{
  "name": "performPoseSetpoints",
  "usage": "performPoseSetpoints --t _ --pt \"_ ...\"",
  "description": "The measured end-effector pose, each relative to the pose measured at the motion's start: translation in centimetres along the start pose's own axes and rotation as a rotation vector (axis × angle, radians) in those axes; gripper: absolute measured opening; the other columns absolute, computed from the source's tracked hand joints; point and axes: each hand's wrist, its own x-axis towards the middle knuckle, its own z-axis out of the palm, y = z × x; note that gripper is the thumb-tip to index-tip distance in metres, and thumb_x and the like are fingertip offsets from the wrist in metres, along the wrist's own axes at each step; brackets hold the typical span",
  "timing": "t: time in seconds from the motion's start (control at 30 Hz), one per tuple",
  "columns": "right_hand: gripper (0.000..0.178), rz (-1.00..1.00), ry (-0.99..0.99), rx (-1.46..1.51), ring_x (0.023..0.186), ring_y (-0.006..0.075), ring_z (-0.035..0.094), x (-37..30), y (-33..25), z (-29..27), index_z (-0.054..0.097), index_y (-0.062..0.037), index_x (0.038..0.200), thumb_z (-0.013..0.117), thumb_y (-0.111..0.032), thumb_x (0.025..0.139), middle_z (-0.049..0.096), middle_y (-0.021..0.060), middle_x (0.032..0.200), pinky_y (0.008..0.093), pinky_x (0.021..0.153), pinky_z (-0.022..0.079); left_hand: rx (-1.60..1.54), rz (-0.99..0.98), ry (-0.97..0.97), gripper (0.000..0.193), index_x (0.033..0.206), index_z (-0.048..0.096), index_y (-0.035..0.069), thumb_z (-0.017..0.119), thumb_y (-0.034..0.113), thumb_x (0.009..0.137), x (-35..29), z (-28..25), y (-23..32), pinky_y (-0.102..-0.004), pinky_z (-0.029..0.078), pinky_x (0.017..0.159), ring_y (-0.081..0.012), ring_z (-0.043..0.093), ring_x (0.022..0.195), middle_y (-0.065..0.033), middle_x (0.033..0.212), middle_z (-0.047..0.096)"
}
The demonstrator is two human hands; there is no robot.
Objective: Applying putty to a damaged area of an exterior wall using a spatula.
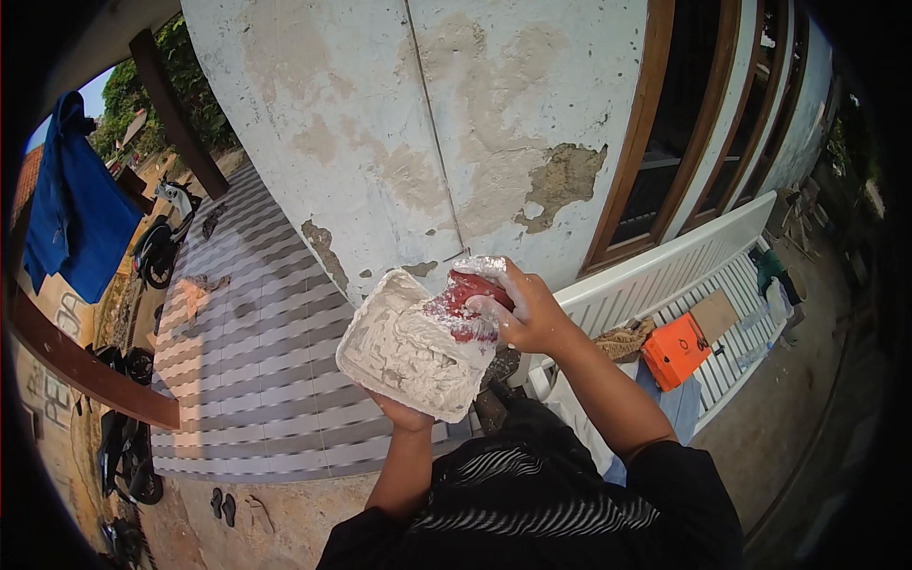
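Observation:
My left hand supports a shallow rectangular tray from below, its fingers mostly hidden underneath. Pale, wet filler paste fills the tray in rough swirls. Smeared with white, my right hand is closed around a red tool, apparently a putty scraper, at the tray's right rim. Paste coats part of the scraper, and I cannot make out its blade. Right in front stands a white wall with beige filled patches, a vertical crack and bare spots where the paint has come off.
Brown-framed windows are on the right. Below them lies a white slatted bench bearing an orange box and cloths. A striped tiled floor spreads to the left, with a brown post, a hanging blue garment, sandals and parked motorbikes.

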Motion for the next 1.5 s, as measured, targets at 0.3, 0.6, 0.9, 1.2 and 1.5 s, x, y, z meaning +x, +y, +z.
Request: performPoseSetpoints --t 0.3,0.6,0.9,1.2,1.5 --pt "0.040 0.041 -0.031 0.159 0.084 0.0293 0.068 0.5 -2.2 -0.9 0.048 -0.0005 0.126 0.061 -0.013 0.090 0.068 0.0192 0.093 0.0351 0.078 0.050 0.051 0.156 -0.321 0.100 0.153 0.012 0.014 0.031 0.081 0.081 -0.1 -2.3 -1.0 -0.0530 0.024 0.115 -0.0369 0.024 0.142 -0.0129 0.157 0.017" --pt "0.038 0.143 -0.070 0.297 0.093 0.0168 0.064 0.9 -2.1 -1.5 0.052 0.0013 0.125 0.062 -0.008 0.090 0.066 0.0117 0.104 0.0310 0.084 0.050 -0.630 0.041 -0.539 0.102 0.153 0.011 0.014 0.037 0.078 0.079 0.5 -1.2 -1.4 -0.0539 0.024 0.115 -0.0371 0.025 0.142 -0.0121 0.157 0.017" --pt "0.035 -0.204 -0.231 -0.062 0.081 0.0411 0.063 1.9 -1.6 -0.9 0.057 -0.0015 0.119 0.063 -0.015 0.086 0.065 0.0222 0.090 0.0418 0.070 0.051 0.036 0.097 -0.226 0.078 0.150 0.025 0.015 0.034 0.065 0.092 0.0 -0.5 -1.3 -0.0527 0.029 0.113 -0.0348 0.031 0.138 -0.0112 0.153 0.028" --pt "0.036 -0.245 -0.290 -0.088 0.079 0.0423 0.061 2.4 -3.8 -2.2 0.055 -0.0009 0.119 0.062 -0.013 0.086 0.063 0.0228 0.084 0.0437 0.069 0.049 0.002 0.093 -0.129 0.080 0.150 0.024 0.014 0.034 0.068 0.091 0.2 0.2 -1.2 -0.0515 0.030 0.112 -0.0339 0.033 0.137 -0.0109 0.153 0.029" --pt "0.037 0.073 -0.182 0.156 0.079 0.0351 0.067 1.9 -3.3 -1.2 0.052 0.0031 0.120 0.059 -0.004 0.085 0.066 0.0224 0.088 0.0360 0.073 0.051 0.601 0.560 -0.035 0.083 0.152 0.014 0.012 0.021 0.068 0.091 0.9 -1.0 -1.3 -0.0497 0.030 0.113 -0.0352 0.030 0.139 -0.0152 0.154 0.024"
